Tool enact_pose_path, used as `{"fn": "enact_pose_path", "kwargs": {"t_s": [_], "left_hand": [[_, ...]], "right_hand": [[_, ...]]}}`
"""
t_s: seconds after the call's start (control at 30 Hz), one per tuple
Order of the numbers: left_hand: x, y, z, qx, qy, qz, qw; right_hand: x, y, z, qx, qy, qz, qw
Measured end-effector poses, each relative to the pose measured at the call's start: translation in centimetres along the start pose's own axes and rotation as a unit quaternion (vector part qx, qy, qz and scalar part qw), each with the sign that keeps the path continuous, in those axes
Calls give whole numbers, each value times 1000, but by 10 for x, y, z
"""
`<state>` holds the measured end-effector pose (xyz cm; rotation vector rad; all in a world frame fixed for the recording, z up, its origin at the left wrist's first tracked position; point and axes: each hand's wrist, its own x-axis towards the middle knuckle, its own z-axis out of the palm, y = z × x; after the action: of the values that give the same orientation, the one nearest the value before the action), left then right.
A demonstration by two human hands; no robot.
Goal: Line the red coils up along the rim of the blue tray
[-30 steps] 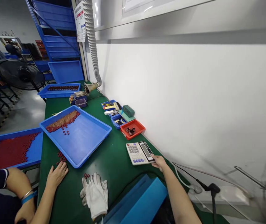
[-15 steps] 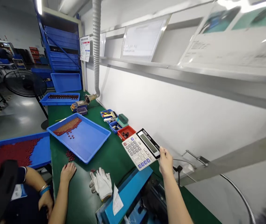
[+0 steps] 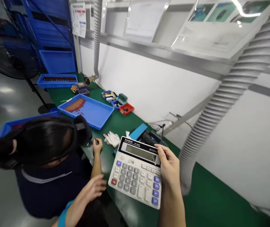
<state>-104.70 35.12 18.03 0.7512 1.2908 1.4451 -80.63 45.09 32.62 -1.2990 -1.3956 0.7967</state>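
My right hand grips the upper right corner of a white-and-black calculator, thumb on its front. The calculator is tilted, with its keys and screen facing me. My left hand, with a blue band at the wrist, is left of the calculator and apart from it; its fingers are extended and slightly blurred. Beyond the calculator, white gloves lie on the green table.
At left, a person in a dark top leans by the table, one hand on it. Farther back are a blue tray of small red parts and a red bin. A ribbed hose hangs at right.
The calculator is now closer, lower and turned more upright in my right hand. My left hand has come in from below. The person's head is now in view at left.
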Motion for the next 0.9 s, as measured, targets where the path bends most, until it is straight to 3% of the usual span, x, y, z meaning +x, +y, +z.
{"fn": "enact_pose_path", "kwargs": {"t_s": [0.1, 0.17, 0.33, 0.5, 0.57, 0.73, 0.9], "left_hand": [[-96, 42, -12, -101, -190, -68, 974], [-134, 62, -25, -142, -257, -89, 952], [-183, 65, -73, -79, -246, -98, 961], [-226, 67, -115, -88, -271, -127, 950], [-241, 71, -124, -98, -282, -129, 946], [-271, 67, -136, -24, -239, -133, 962], [-303, 57, -146, -62, -258, -150, 952]], "right_hand": [[-76, -11, 8, -4, 6, 20, 1000], [-127, -23, 15, -22, 28, 27, 999], [-236, -56, 38, -41, 94, 69, 992], [-306, -79, 50, -58, 123, 82, 987], [-326, -83, 51, -51, 131, 91, 986], [-370, -84, 49, -18, 150, 131, 980], [-418, -87, 42, 50, 198, 157, 966]]}}
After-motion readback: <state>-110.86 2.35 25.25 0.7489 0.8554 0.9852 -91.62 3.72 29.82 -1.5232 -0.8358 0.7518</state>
